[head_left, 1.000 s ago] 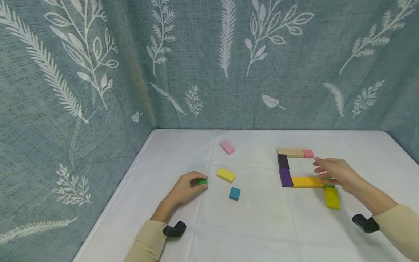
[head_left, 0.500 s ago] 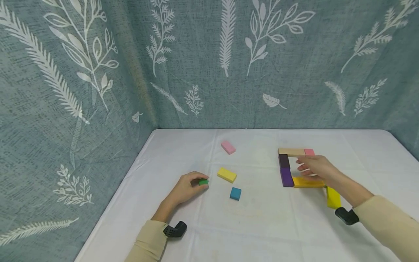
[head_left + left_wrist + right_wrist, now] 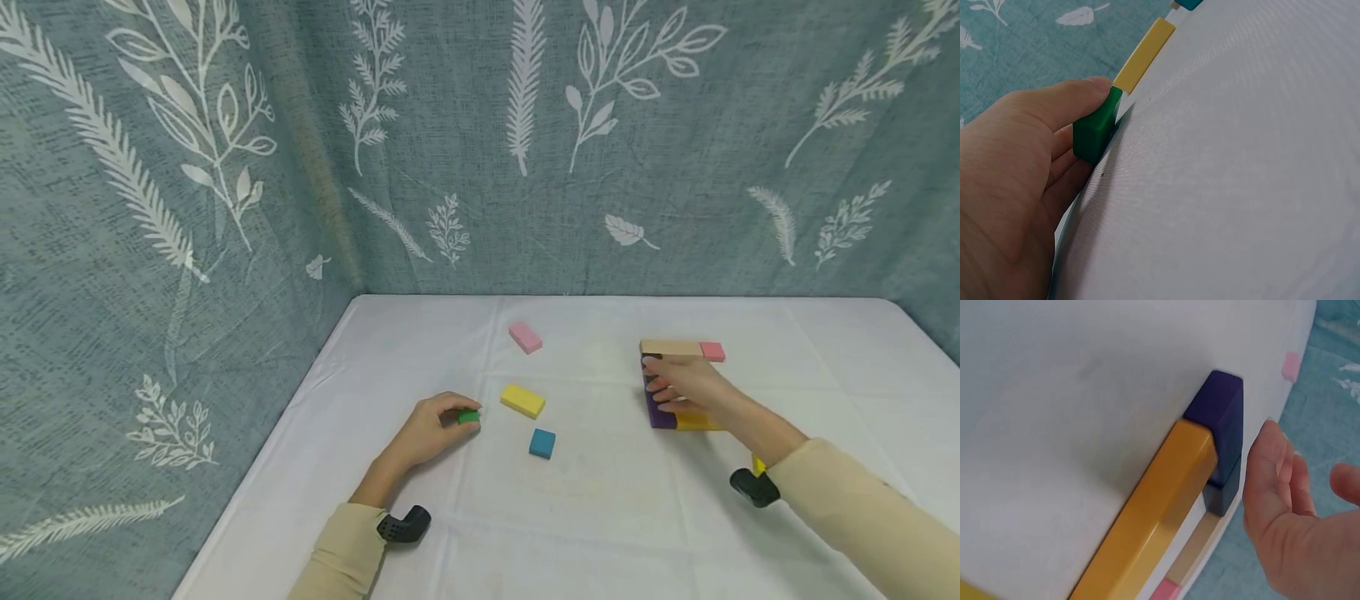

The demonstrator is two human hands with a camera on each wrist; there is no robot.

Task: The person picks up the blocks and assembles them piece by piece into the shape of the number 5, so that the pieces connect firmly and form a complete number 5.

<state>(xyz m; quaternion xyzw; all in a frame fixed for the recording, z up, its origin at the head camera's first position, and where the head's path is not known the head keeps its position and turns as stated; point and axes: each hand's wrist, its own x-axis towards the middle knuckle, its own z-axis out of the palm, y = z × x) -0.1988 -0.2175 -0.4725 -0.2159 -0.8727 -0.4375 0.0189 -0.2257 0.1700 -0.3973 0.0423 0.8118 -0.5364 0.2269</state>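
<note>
On the left side of the table, my left hand [image 3: 427,432] pinches a small green block [image 3: 1093,130] between thumb and fingers, down at the cloth. Over at the right, my right hand [image 3: 697,387] hovers above joined blocks, fingers relaxed and holding nothing. Under it run a purple block [image 3: 1222,406], a dark block [image 3: 1222,489] and an orange block [image 3: 1150,503], partly covered in the head view. A beige block [image 3: 670,347] and a small pink block [image 3: 712,352] form the far side. A yellow-green block [image 3: 758,464] is mostly hidden by the right wrist.
Loose on the white-covered table [image 3: 585,517] between the hands lie a yellow block [image 3: 522,401], a blue block [image 3: 542,443] and, farther back, a pink block [image 3: 526,337]. A teal leaf-patterned curtain [image 3: 480,233] stands behind the table and along its left.
My right hand has moved left across the joined blocks, from their right end to above the dark and purple ones. The left hand stays put with the green block.
</note>
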